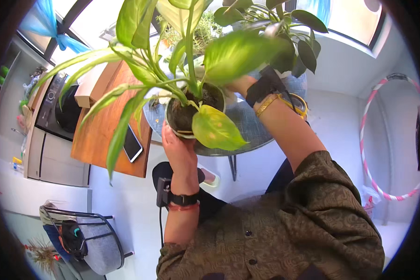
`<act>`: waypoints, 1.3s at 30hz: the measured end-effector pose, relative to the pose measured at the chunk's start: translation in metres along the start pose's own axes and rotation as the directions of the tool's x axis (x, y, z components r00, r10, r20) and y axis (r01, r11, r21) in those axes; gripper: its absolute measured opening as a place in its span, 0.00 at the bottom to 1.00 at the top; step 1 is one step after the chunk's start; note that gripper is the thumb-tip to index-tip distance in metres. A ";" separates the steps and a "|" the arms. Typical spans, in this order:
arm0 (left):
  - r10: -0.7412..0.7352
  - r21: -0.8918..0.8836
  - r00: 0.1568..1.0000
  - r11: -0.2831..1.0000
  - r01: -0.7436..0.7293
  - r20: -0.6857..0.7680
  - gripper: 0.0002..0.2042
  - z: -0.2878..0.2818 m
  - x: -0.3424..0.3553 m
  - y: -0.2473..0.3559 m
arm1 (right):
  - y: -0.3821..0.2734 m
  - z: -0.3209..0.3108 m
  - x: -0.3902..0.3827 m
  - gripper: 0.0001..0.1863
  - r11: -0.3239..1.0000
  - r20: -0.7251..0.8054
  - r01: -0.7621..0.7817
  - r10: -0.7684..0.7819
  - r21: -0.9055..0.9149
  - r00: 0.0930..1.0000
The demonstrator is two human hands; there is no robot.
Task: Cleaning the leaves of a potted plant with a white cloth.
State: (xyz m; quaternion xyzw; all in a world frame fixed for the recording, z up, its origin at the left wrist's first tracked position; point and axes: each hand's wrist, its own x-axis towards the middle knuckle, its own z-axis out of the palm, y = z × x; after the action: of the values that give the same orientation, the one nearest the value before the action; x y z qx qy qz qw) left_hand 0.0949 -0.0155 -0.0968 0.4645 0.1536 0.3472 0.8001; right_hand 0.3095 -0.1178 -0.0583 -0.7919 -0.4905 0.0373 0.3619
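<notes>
A tall leafy plant (pixel 219 128) with broad green and yellowish leaves grows from dark soil in a round pot (pixel 187 136). The pot is at the near edge of a round blue-grey table (pixel 259 121). My left hand (pixel 178 151) is closed against the pot's near left side, its fingers partly behind the rim. My right hand (pixel 241 85) reaches in at the far right of the pot, behind a large blurred leaf. That leaf and the plant hide its fingers, so what it grips cannot be seen.
A wooden table (pixel 108 135) with a smartphone (pixel 132 145) and a cardboard box (pixel 92 88) stands at the left. A second plant (pixel 308 51) is by the window. A grey chair (pixel 102 247) stands lower left; a pink-and-white hoop (pixel 363 140) leans at the right wall.
</notes>
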 end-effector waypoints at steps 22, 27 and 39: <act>-0.322 -0.045 0.923 0.940 0.339 0.211 0.14 -0.014 0.039 0.036 | -0.042 0.019 -0.131 0.18 0.276 0.012 -0.134 0.402 0.952 0.916; -0.234 0.029 0.931 0.971 0.236 0.279 0.12 -0.040 0.059 0.028 | -0.060 0.024 -0.148 0.16 0.092 0.146 -0.211 0.464 0.973 0.874; -0.254 0.024 0.940 0.967 0.255 0.230 0.15 -0.061 0.077 0.003 | -0.077 0.024 -0.168 0.16 0.164 0.184 -0.293 0.478 0.942 0.859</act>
State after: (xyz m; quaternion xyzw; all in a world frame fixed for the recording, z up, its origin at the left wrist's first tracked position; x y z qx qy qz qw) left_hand 0.1139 0.0777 -0.1205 0.4754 0.1173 0.1851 0.8520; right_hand 0.1554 -0.2202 -0.0783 -0.5134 -0.1207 0.3501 0.7741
